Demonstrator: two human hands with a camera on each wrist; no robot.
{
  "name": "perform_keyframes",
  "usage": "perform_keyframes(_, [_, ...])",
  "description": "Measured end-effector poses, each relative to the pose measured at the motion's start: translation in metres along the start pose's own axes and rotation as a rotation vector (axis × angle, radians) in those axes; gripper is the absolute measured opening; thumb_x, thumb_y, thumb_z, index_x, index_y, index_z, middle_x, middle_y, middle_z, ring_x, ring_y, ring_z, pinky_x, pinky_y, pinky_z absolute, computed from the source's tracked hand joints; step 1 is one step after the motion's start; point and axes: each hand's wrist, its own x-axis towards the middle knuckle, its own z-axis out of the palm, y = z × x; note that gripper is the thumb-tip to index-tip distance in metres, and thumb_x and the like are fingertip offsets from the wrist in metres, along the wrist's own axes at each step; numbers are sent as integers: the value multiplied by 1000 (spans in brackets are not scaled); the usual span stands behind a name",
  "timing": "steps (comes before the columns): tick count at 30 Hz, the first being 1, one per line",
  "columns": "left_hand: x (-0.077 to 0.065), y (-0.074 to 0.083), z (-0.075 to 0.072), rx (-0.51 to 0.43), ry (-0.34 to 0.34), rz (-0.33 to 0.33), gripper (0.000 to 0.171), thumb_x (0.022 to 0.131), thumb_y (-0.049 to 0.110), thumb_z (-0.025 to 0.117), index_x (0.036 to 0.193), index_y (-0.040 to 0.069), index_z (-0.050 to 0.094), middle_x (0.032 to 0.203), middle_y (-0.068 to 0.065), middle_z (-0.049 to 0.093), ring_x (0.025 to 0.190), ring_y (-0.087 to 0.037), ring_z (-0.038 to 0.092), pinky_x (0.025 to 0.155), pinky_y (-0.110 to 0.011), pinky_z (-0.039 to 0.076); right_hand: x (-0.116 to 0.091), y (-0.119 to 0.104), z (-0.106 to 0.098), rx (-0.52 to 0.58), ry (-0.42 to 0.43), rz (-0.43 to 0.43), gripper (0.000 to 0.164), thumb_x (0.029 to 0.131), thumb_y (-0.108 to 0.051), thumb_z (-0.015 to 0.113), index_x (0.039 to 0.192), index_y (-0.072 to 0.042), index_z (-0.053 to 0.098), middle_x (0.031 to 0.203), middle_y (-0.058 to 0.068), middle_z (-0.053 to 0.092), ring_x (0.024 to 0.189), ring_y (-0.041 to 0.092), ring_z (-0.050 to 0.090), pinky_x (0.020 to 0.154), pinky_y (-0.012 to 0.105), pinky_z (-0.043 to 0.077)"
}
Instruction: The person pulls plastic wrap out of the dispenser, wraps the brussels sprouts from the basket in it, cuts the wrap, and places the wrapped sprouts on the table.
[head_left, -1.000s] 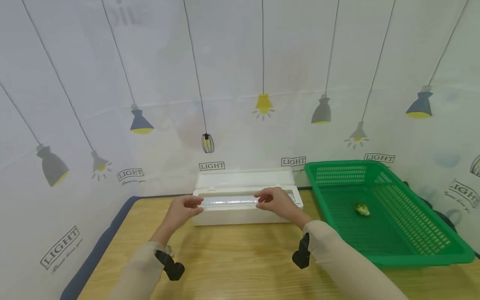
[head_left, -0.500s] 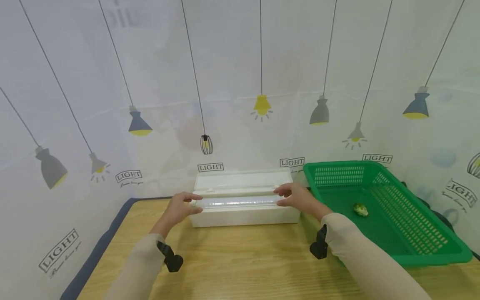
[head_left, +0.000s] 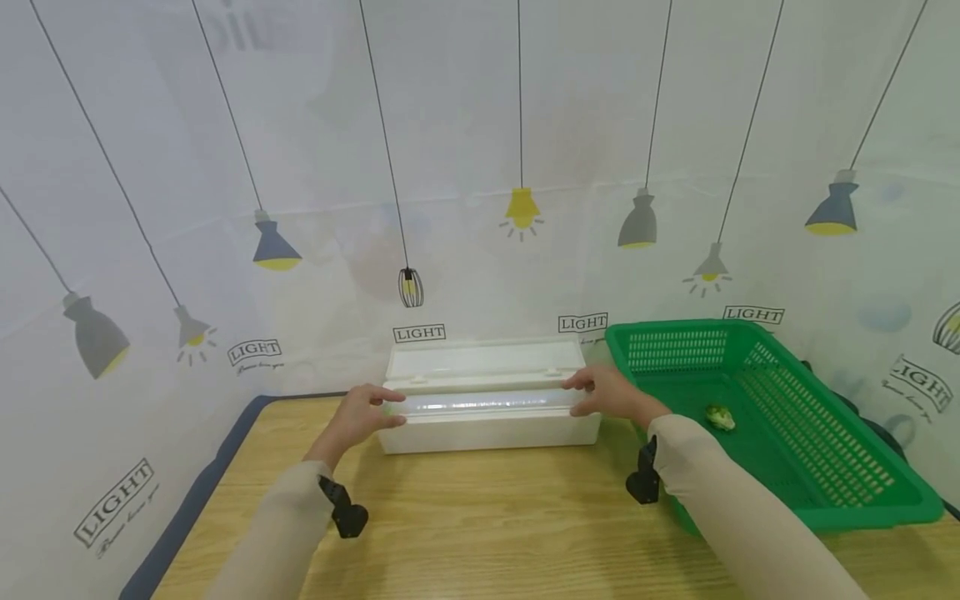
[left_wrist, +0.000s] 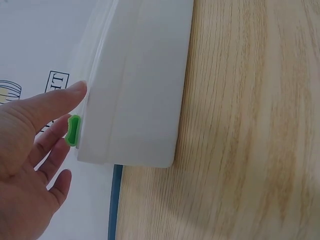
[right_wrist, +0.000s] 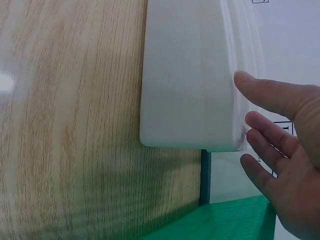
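Observation:
A long white cling film box (head_left: 491, 433) stands near the wall with its lid (head_left: 486, 360) tipped back. Inside lies a shiny roll of cling film (head_left: 487, 402). My left hand (head_left: 362, 415) is at the left end, thumb and forefinger parted around the roll's end. A small green piece (left_wrist: 73, 130) shows beside those fingers in the left wrist view. At the opposite end is my right hand (head_left: 611, 393), its thumb by the front rim and forefinger over the back one. In the right wrist view its fingers (right_wrist: 265, 145) are spread and relaxed beside the box.
A green plastic basket (head_left: 795, 521) is on the right, close to my right forearm, with a small green vegetable (head_left: 720, 417) inside. Behind the wooden table (head_left: 480, 517) hangs a wall sheet (head_left: 465, 233) printed with lamps.
My right hand has moved right along the roll, from over its right half to the box's right end. My left hand has stayed at the left end.

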Motion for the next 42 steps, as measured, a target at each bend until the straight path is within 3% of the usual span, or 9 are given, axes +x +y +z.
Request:
perform_keyframes(6, [2, -3, 3, -6, 12, 4, 30, 78, 12, 73, 105, 2, 67, 115, -20, 57, 104, -36, 51, 90, -48, 40, 2, 6, 3, 16, 32, 6, 30, 81, -3, 66, 109, 8, 62, 106, 20, 61, 96, 33, 54, 80, 43, 47])
perform_keyframes(13, [4, -3, 4, -30, 28, -27, 27, 80, 16, 71, 103, 3, 69, 112, -18, 58, 104, -34, 51, 89, -48, 40, 6, 8, 9, 3, 76, 89, 21, 84, -7, 64, 102, 4, 66, 100, 15, 64, 88, 25, 55, 73, 37, 49])
perform_keyframes(19, [4, -3, 7, -21, 48, -3, 23, 81, 16, 70, 99, 3, 70, 99, -12, 59, 96, -30, 50, 84, -45, 41, 8, 9, 14, -11, 116, 95, 16, 85, -7, 63, 96, 4, 69, 98, 16, 65, 86, 26, 57, 70, 37, 49])
perform_keyframes(28, [7, -1, 10, 10, 56, -32, 14, 81, 16, 70, 89, 5, 73, 88, -6, 57, 91, -25, 50, 81, -42, 41, 8, 8, 18, -31, 177, 80, 10, 84, -6, 64, 88, 3, 70, 88, 11, 65, 77, 21, 57, 64, 34, 49])
perform_keyframes(37, [9, 1, 11, 60, 32, 3, 11, 84, 14, 67, 86, 4, 70, 87, -6, 58, 82, -21, 50, 72, -35, 41, 13, 6, 19, -75, 195, 161, 9, 86, -9, 63, 89, -1, 68, 87, 8, 65, 82, 22, 58, 73, 38, 48])
perform_keyframes(42, [8, 5, 12, 91, 51, -31, 14, 86, 15, 65, 89, 2, 68, 85, -5, 59, 78, -19, 50, 67, -31, 42, 17, 3, 19, -73, 191, 207, 12, 87, -12, 63, 92, -2, 68, 90, 8, 65, 84, 21, 57, 75, 39, 48])
